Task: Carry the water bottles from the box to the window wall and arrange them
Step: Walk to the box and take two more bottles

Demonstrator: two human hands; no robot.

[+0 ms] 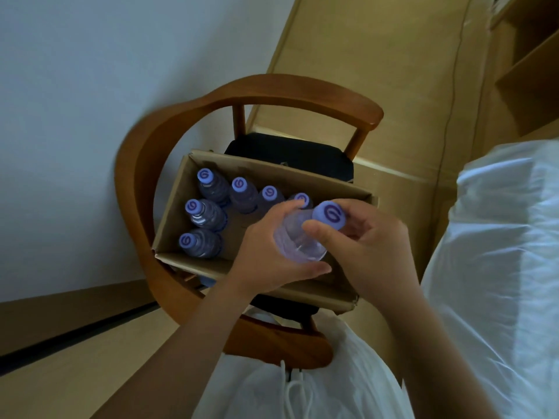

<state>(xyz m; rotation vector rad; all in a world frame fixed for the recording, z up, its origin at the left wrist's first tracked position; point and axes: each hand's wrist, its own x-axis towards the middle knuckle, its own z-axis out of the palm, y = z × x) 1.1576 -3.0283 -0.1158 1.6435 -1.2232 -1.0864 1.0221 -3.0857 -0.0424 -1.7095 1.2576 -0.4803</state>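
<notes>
An open cardboard box (174, 213) sits on a wooden chair and holds several clear water bottles (208, 214) with purple caps, standing upright along its left and far sides. Over the box's right part I hold one more bottle (295, 237) tilted, its purple cap up and to the right. My left hand (269, 258) grips the bottle's body from below and the left. My right hand (366, 243) holds the same bottle at its neck and cap, thumb across the front.
The wooden armchair (145, 164) with a dark seat cushion stands against a white wall (90, 86). A white-covered bed (499, 252) lies to the right. Light wooden panelling and shelves (529, 71) run behind the chair. White clothing fills the bottom of the view.
</notes>
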